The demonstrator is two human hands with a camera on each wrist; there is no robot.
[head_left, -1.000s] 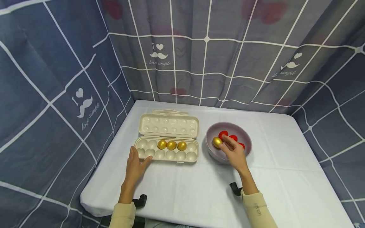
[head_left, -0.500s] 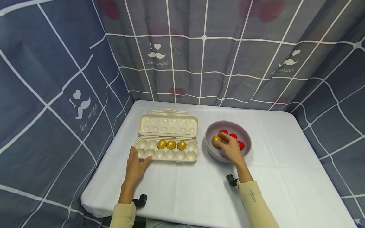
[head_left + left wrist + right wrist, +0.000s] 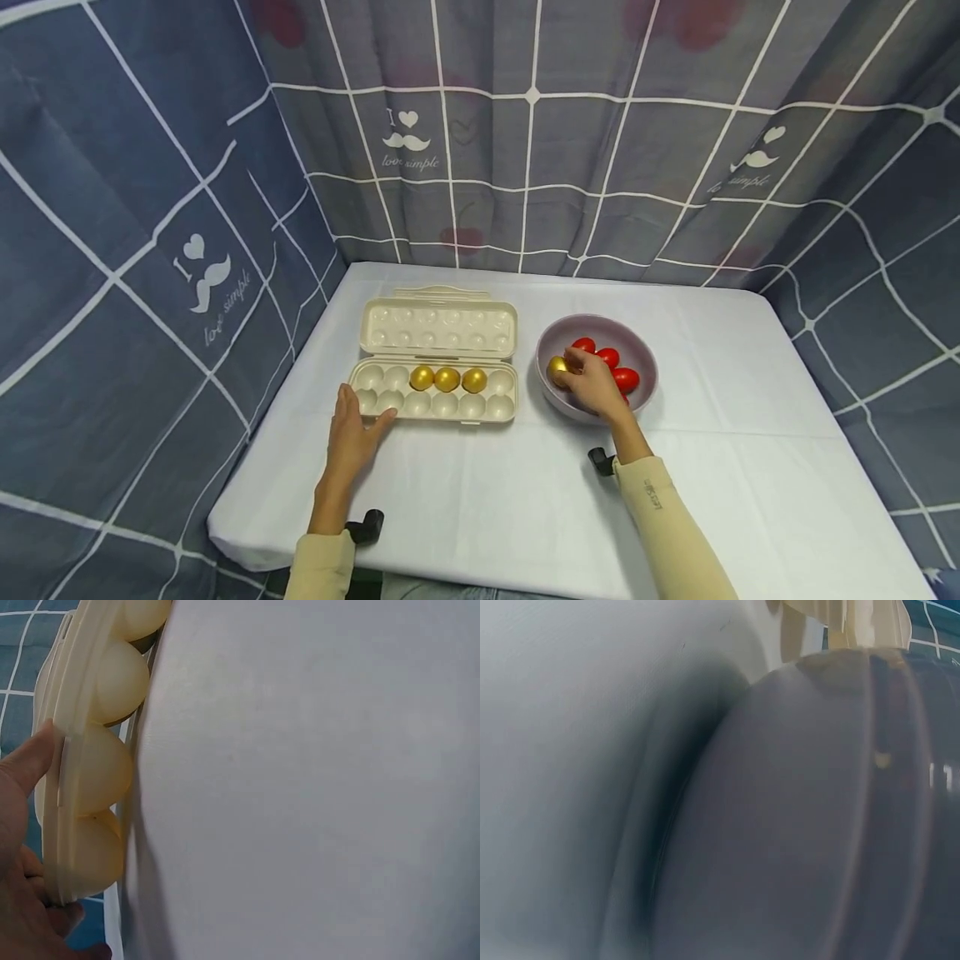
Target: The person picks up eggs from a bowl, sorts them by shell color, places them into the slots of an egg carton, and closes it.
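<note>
A white cloth covered the counter point(image 3: 750, 467). Grey-blue curtains point(image 3: 600, 167) with a white grid (moustache motifs and "love simple" lettering printed here and there) hung around it at the back and on both sides.

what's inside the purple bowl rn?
Purple bowl holds one gold egg under the right hand and at least three red eggs. The hand hides the near part, so more may lie there.

Even soft light (right wrist view blurred)
</note>
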